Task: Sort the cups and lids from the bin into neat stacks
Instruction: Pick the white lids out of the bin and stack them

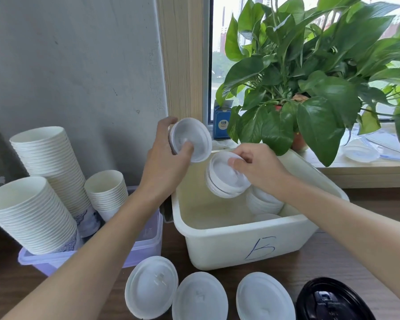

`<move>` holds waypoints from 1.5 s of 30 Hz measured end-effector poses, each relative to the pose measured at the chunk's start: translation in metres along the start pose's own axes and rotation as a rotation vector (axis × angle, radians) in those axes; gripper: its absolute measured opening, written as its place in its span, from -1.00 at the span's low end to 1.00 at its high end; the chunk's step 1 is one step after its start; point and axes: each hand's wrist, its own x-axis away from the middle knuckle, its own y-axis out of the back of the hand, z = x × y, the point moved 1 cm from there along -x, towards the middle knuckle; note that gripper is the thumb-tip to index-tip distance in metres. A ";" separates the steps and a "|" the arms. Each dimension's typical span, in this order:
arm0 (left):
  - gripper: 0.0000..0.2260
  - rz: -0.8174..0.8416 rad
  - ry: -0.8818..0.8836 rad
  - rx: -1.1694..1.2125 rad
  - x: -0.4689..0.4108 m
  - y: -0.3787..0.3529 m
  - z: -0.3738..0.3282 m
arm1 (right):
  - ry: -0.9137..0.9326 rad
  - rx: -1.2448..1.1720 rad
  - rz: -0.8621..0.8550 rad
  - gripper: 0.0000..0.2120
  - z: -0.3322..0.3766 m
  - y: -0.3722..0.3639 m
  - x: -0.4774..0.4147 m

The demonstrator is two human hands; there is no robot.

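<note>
My left hand [169, 153] grips a small stack of translucent white lids [194, 137] tilted on edge above the cream bin [236, 241] marked "B". My right hand [259, 167] pinches a second stack of white lids [224, 179] just over the bin's inside. More white lids [263, 202] lie at the bin's right inner corner. Three stacks of white paper cups [49, 162] lean in a purple tub [143, 245] at the left. Near the front edge sit three white lid stacks [151, 287] [200, 296] [264, 296] and a black lid stack [333, 301].
A leafy potted plant [310, 88] stands on the window sill behind the bin. A blue carton [221, 122] sits on the sill's left end and a clear lid [360, 153] lies at its right. A grey wall closes the left side. The table is dark wood [333, 257].
</note>
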 end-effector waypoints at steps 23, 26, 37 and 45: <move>-0.78 0.282 0.019 0.123 0.009 -0.017 -0.030 | 0.181 -0.200 -0.361 -0.80 0.015 0.008 0.000; -0.68 0.342 0.035 0.155 0.012 -0.019 -0.029 | 0.168 -0.235 -0.327 -0.83 0.012 0.007 -0.001; -0.32 0.360 -0.010 0.087 0.013 -0.022 -0.024 | 0.127 -0.214 -0.258 -0.81 0.016 0.005 0.000; -0.34 0.405 -0.039 0.016 0.011 -0.022 -0.021 | 0.071 -0.347 -0.126 -0.62 0.032 0.005 0.009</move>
